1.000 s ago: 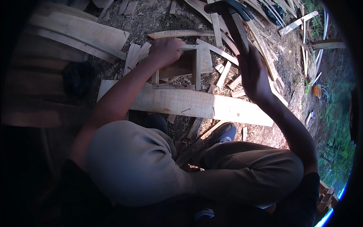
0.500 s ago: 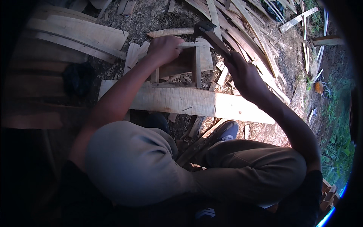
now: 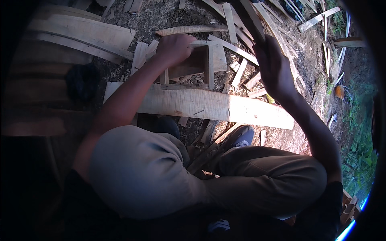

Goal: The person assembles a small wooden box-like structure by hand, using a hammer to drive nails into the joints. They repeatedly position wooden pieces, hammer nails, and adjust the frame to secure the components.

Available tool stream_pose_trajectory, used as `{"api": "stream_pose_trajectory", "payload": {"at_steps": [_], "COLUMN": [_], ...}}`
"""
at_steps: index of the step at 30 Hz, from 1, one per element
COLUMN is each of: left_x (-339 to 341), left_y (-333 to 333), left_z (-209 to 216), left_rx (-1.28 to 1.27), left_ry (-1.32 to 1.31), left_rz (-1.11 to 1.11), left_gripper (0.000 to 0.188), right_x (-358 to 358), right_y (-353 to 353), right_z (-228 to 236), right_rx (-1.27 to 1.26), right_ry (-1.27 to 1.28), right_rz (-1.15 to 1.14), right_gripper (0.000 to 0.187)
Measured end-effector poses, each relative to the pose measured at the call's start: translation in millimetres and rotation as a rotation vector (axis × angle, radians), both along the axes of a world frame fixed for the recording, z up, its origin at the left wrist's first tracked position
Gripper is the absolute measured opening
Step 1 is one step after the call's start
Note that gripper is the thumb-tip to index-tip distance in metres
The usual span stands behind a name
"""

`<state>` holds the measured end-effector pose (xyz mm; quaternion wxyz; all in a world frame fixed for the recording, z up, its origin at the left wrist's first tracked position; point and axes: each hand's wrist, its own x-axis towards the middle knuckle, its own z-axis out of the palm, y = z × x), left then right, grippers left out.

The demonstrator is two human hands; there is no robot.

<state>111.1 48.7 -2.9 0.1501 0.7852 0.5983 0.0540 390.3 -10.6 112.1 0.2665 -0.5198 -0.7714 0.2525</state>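
A small open wooden frame (image 3: 210,68) stands on the far edge of a pale plank (image 3: 177,103). My left hand (image 3: 175,50) is closed over the frame's far left corner; its fingertips are partly hidden, so I cannot tell if anything small is pinched there. My right hand (image 3: 275,70) grips a hammer (image 3: 250,20) by its dark handle, raised to the right of the frame. The hammer's head is partly cut off by the upper edge of the picture. A loose nail (image 3: 198,112) lies on the plank.
Long wood strips (image 3: 277,44) are heaped at the far right. Broad boards (image 3: 80,34) lie at the far left, beside a dark bag (image 3: 82,82). Offcuts (image 3: 240,73) and shavings litter the ground. My shoe (image 3: 242,136) is just in front of the plank.
My right hand has lifted the hammer up and to the right, away from the frame. The left hand keeps its place on the frame's corner, shifting only slightly.
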Motion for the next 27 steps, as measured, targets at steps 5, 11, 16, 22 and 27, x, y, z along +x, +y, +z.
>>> {"api": "stream_pose_trajectory", "payload": {"at_steps": [5, 11, 16, 22, 27], "left_x": [3, -2, 5, -2, 2], "left_y": [1, -1, 2, -4, -1], "left_z": [-8, -8, -3, -1, -8], "left_rx": [0.063, 0.07, 0.05, 0.033, 0.063], "left_ry": [0.001, -0.018, -0.021, -0.004, 0.012], "left_rz": [-0.016, -0.016, -0.016, 0.004, -0.025], "left_gripper": [0.037, 0.038, 0.038, 0.039, 0.037], "right_x": [10, -5, 8, -4, 9], "right_y": [-6, -7, -10, -9, -13], "right_z": [-40, -16, -38, -16, -33], "right_rx": [0.011, 0.198, -0.048, 0.167, 0.098], "right_ry": [-0.188, -0.056, -0.243, 0.016, -0.128], "right_rz": [0.139, 0.149, 0.155, 0.065, 0.179], "right_gripper": [0.021, 0.022, 0.024, 0.021, 0.022]}}
